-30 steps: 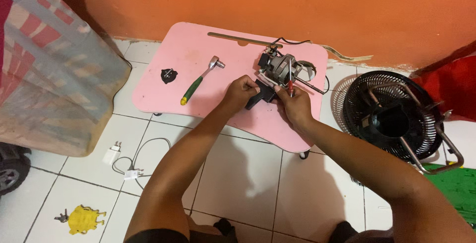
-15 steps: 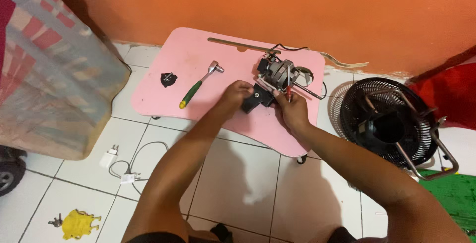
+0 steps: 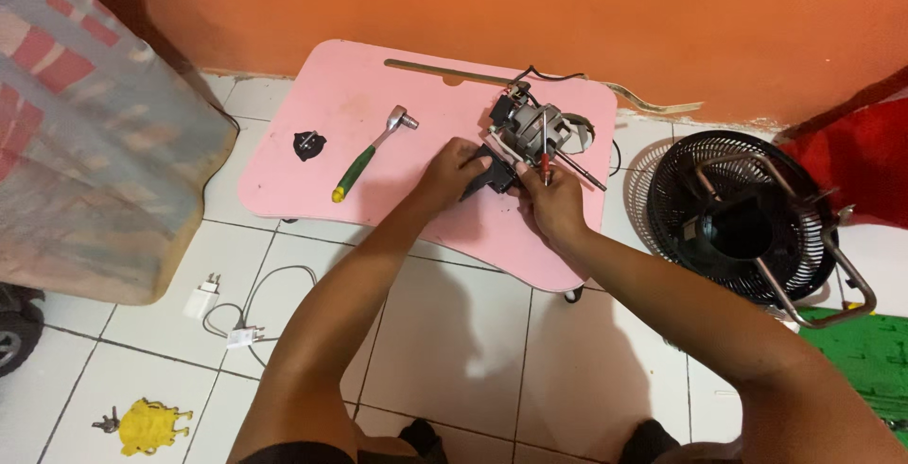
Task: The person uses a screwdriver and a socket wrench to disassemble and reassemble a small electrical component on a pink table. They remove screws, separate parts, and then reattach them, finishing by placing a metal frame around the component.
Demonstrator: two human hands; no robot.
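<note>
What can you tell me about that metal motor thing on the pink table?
The motor is a bare grey metal unit with a thin shaft sticking out to the right and a black cable running off its top. It lies on the pink table, near its far right edge. A black part sits against its near side, where the left hand and right hand both grip it.

A person's left hand (image 3: 452,173) and right hand (image 3: 551,201) grip a bare fan motor (image 3: 530,138) on a pink table (image 3: 397,194); a green-handled ratchet wrench (image 3: 371,154) lies alongside, a black fan grille (image 3: 733,223) on the tiled floor nearby.
</note>
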